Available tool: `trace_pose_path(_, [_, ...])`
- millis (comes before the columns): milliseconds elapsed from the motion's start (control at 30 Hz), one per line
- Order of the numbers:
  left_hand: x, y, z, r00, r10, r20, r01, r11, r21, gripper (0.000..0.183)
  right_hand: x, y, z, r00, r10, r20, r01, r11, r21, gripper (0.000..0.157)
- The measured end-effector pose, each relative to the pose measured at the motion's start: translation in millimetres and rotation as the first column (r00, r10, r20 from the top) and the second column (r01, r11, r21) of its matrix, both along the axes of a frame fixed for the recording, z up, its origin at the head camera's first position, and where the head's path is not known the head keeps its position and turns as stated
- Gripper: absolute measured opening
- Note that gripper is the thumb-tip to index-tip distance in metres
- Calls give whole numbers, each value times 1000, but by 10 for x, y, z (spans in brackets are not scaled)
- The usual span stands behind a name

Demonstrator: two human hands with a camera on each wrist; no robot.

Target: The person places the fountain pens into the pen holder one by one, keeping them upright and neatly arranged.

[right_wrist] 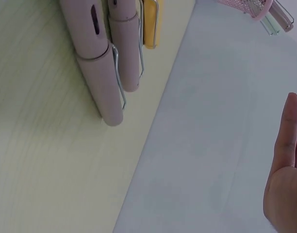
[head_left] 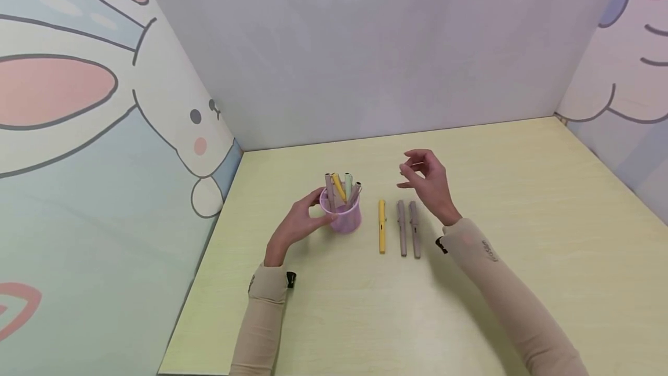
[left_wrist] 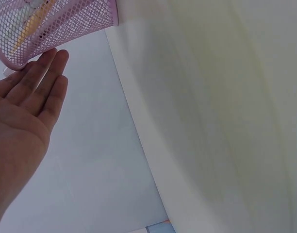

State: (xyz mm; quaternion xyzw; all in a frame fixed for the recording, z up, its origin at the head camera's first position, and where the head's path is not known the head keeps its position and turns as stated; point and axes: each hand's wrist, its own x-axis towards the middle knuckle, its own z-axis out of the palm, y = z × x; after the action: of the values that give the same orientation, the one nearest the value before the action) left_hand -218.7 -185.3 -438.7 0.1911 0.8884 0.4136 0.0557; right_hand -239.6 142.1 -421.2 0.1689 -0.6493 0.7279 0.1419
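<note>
My left hand (head_left: 300, 222) holds a pink mesh pen holder (head_left: 347, 224) by its rim, thumb at the near side and fingers at the left. In the left wrist view the fingers (left_wrist: 54, 92) lie long against the mesh. Inside the holder stand a yellow pen (head_left: 338, 187), a pale green pen (head_left: 348, 185) and greyish-mauve pens (head_left: 330, 191). To its right, a yellow pen (head_left: 382, 228) and two greyish-mauve pens (head_left: 402, 231) lie side by side on the table. My right hand (head_left: 429, 183) hovers beyond these pens, fingers loosely bent, with nothing in it.
The pale wood-grain table (head_left: 339, 318) meets a plain light wall (head_left: 365, 45) at the back. A side wall painted with a rabbit (head_left: 177, 115) borders the left, and another painted wall (head_left: 605, 74) borders the right.
</note>
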Motion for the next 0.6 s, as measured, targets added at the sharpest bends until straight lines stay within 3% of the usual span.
trace_pose_path(600, [-13, 23, 6, 1000, -16, -6, 16, 1000, 7, 81, 67, 354, -50, 997, -48, 61, 47, 999, 12, 25])
